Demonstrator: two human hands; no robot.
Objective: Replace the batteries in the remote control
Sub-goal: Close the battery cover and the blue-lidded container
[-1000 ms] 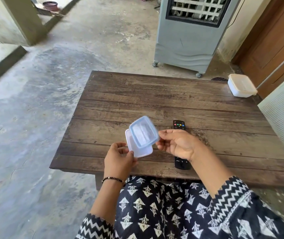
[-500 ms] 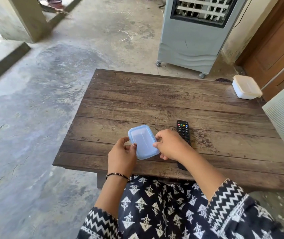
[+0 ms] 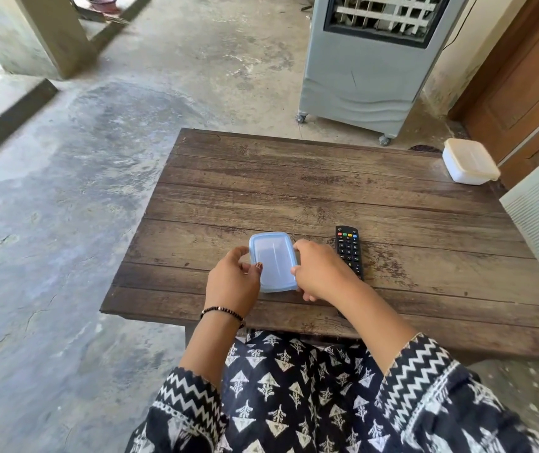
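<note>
Item: small blue-lidded box (image 3: 274,261) — set flat on the near part of the wooden table (image 3: 294,191), lid uppermost and seated on its base. It is flanked by both hands. The left hand (image 3: 232,282) is curled round the left edge, thumb on the lid's near-left rim; the right hand (image 3: 318,273) is wrapped round the right edge, its fingertips tucked under and hidden. Each grip is thus clamped on the box, one to a side. The two-sided hold is judged to steady the base against the table while the lid is pressed down or prised off; which of the two cannot be told. Its contents are not visible through the lid; batteries may be kept there, but this is a guess.

Item: remote control (image 3: 348,250) — laid button-side up just right of the box, long axis running near to far, its near end covered by the right wrist. It is untouched, and its battery cover faces the table, so it is judged that it must be turned over before any swap.

Item: white lidded container (image 3: 469,161) — parked at the far right corner, well apart from the work.

Item: grey air cooler (image 3: 369,60) — stood on the floor beyond the table.
</note>
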